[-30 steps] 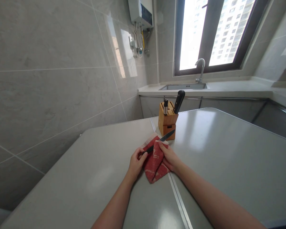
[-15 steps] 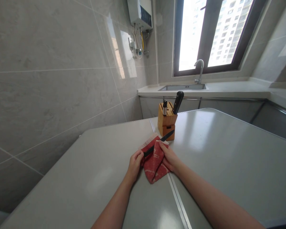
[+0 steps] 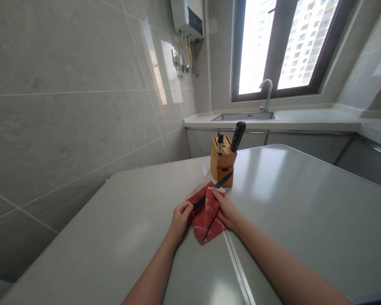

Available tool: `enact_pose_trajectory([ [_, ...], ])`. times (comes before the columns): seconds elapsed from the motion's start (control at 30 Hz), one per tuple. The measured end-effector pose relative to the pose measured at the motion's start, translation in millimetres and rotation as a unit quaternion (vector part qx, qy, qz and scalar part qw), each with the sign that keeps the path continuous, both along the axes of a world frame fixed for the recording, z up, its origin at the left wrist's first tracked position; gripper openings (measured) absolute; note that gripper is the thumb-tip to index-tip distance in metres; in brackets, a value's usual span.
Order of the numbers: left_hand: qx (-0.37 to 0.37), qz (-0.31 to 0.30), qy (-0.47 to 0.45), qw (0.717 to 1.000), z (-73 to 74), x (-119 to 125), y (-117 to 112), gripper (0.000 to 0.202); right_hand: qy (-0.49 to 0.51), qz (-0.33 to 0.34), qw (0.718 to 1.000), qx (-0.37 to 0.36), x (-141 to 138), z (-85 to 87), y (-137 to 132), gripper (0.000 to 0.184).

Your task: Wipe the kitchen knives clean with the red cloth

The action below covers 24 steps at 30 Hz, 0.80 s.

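My left hand [image 3: 181,219] is closed on the dark handle end of a knife [image 3: 223,180]. The blade slants up and to the right, its tip in front of the wooden knife block [image 3: 224,160]. A red cloth with pale markings [image 3: 205,222] lies under the knife and is folded over its middle, hiding part of it. My right hand [image 3: 226,207] grips this cloth around the knife, thumb on top. Out of the block stick a large black-handled knife [image 3: 238,136] and a smaller handle with a black top and a silvery band [image 3: 220,144].
The pale table [image 3: 139,228] has a metal seam strip [image 3: 238,262] running lengthwise. Behind it is a counter [image 3: 317,116] with a sink [image 3: 245,116] and a faucet [image 3: 267,94] below a window. A water heater [image 3: 188,19] hangs on the tiled wall [image 3: 82,127].
Almost nothing differs. The view has shifted very slightly, and both hands keep their hold on the knife and the cloth.
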<state>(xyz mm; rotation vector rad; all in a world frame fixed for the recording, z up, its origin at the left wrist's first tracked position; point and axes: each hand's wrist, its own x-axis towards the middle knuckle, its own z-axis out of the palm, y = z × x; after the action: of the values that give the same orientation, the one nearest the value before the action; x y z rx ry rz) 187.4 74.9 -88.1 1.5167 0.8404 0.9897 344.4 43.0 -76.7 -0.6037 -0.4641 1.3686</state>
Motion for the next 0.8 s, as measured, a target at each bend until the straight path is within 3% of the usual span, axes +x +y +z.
enact_pose_trajectory([
  [0.8, -0.009, -0.011, 0.0, 1.0, -2.3, 0.1, 1.1, 0.034, -0.007, 0.006, 1.0, 0.004, 0.8, 0.2, -0.1, 0.02],
])
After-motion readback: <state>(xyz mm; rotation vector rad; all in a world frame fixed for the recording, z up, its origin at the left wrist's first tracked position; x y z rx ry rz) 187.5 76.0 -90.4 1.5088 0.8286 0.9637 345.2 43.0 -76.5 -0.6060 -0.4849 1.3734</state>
